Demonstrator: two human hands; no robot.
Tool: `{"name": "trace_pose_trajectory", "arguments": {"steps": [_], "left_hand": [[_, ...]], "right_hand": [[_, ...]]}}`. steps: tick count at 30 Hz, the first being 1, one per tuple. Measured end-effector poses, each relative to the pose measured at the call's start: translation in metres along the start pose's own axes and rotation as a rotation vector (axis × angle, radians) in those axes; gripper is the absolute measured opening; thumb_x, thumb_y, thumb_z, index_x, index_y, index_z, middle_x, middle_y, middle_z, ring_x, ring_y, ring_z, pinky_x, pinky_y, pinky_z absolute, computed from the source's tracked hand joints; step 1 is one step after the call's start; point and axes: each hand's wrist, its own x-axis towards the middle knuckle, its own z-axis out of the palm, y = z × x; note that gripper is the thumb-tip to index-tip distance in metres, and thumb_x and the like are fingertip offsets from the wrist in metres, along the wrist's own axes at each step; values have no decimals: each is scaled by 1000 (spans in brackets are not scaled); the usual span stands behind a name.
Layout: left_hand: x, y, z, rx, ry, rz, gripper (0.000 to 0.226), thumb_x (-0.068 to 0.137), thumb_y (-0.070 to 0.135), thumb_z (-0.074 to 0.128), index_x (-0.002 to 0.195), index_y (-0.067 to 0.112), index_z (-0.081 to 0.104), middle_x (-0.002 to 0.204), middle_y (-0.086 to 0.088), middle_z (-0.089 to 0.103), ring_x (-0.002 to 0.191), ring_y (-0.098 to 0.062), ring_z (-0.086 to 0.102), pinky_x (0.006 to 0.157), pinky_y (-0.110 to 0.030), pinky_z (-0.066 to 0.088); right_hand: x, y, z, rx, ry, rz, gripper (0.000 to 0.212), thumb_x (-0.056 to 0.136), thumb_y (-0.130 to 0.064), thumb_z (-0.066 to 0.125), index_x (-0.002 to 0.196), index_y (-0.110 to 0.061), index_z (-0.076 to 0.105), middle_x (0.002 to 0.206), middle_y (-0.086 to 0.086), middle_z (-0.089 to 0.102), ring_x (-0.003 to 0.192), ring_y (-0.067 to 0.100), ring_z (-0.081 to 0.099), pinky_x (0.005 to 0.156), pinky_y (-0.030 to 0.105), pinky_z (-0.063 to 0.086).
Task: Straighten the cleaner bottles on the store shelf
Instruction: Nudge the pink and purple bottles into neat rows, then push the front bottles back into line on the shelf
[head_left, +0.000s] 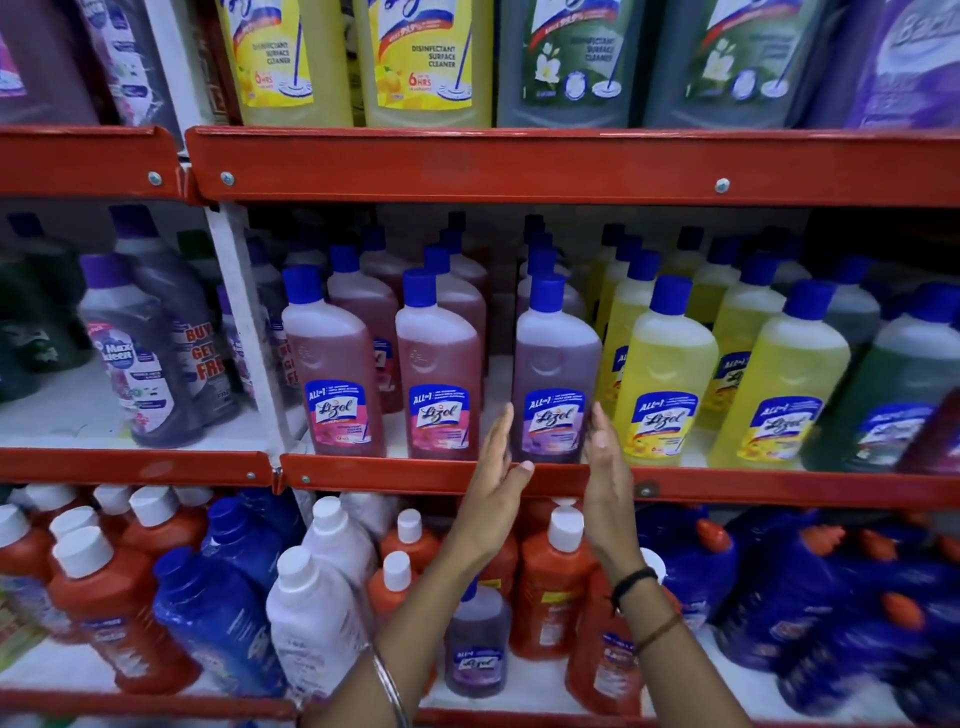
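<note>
**Inspector:** Your forearms rise from the bottom edge of the view, a bangle on the left wrist, cords on the right. Your left hand (496, 457) and right hand (605, 457) are both flat and open, fingers extended, palms facing each other on either side of the lavender bottle (553, 374). Neither grips it. The right fingertips look to be at or touching its side; the left stands just beside it. I cannot confirm contact on either.

**Operator:** Where does that bottle stand?

**Inspector:** At the front edge of the middle shelf (415, 475), upright, label facing out, between the pink bottles (387, 369) to its left and the yellow bottles (727, 384) to its right.

**Operator:** How far along are you judging me?

**Inspector:** Partway. The pink front pair and the lavender bottle sit square to the lip, labels forward; count those as done, in my judgement. The yellow front bottles appear turned somewhat and unevenly spaced, and the green bottle (898, 395) near the right end is blurred, so I cannot rate it. You have those left.

**Operator:** Condition of the item in hand?

**Inspector:** Clear body, purple liquid nearly to the shoulder, blue cap seated, blue Lizol label intact. No leak visible.
</note>
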Motion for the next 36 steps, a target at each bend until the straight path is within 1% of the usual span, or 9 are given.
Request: {"name": "trace_pose_trajectory", "arguments": {"steps": [2, 6, 9, 13, 19, 22, 27, 31, 36], "left_hand": [[1, 1, 1, -6, -9, -23, 64, 83, 24, 49, 135, 51, 23, 158, 6, 17, 143, -5, 17, 119, -38, 20], [3, 1, 0, -38, -12, -53, 63, 94, 9, 45, 136, 49, 20, 157, 7, 19, 141, -4, 22, 101, -7, 33], [4, 1, 0, -38, -1, -63, 65, 96, 2, 42, 138, 45, 19, 157, 6, 20, 141, -4, 23, 112, -22, 28], [3, 2, 2, -55, 33, -52, 61, 96, 3, 43, 139, 42, 22, 156, 3, 25, 139, -4, 28, 114, -31, 28], [-8, 10, 30, 99, 296, 207, 42, 90, 38, 47, 130, 30, 44, 142, -1, 42, 131, -2, 38, 106, -18, 33], [-11, 18, 54, 105, 253, 312, 38, 91, 37, 42, 126, 26, 50, 135, -3, 48, 129, -9, 42, 104, -17, 33], [5, 17, 85, 22, -40, 7, 66, 81, 74, 29, 138, 40, 33, 153, 6, 31, 140, -5, 25, 118, -43, 22], [15, 21, 96, -56, -92, -133, 108, 59, 95, 28, 147, 35, 14, 158, 5, 17, 143, -10, 19, 119, -38, 17], [19, 25, 99, -86, -145, -162, 102, 49, 99, 27, 136, 46, 18, 141, 22, 32, 133, -2, 27, 111, -28, 20]], "right_hand": [[3, 2, -5, 40, -21, 12, 64, 73, -83, 36, 127, -49, 41, 147, -2, 42, 133, 10, 41, 108, 32, 37], [6, 0, -9, 69, -15, 27, 89, 69, -86, 37, 136, -27, 44, 138, -2, 51, 122, 3, 51, 88, 11, 46], [7, -1, -9, 72, -6, 38, 91, 69, -87, 36, 135, -25, 45, 136, 0, 53, 121, 6, 52, 83, 9, 47], [8, 3, -10, 20, -17, 33, 69, 73, -84, 35, 127, -41, 47, 138, 1, 53, 126, 12, 50, 100, 32, 47], [-6, -11, -35, -1, 191, -174, 55, 89, -62, 38, 121, -22, 59, 121, 1, 62, 116, 17, 57, 96, 34, 46], [-5, -15, -63, -21, 334, -249, 48, 92, -42, 38, 120, -8, 57, 120, 6, 59, 116, 8, 52, 96, 20, 42], [12, -11, -91, -10, 177, -69, 71, 86, -65, 34, 141, -20, 36, 146, -2, 40, 128, -8, 37, 96, 3, 32], [25, -6, -107, 14, 36, 50, 91, 72, -85, 33, 143, -28, 29, 149, -5, 37, 135, 3, 36, 112, 26, 30], [28, -9, -117, 99, -61, 110, 101, 65, -87, 39, 141, -21, 36, 140, -7, 47, 125, -3, 45, 104, 15, 35]]}}
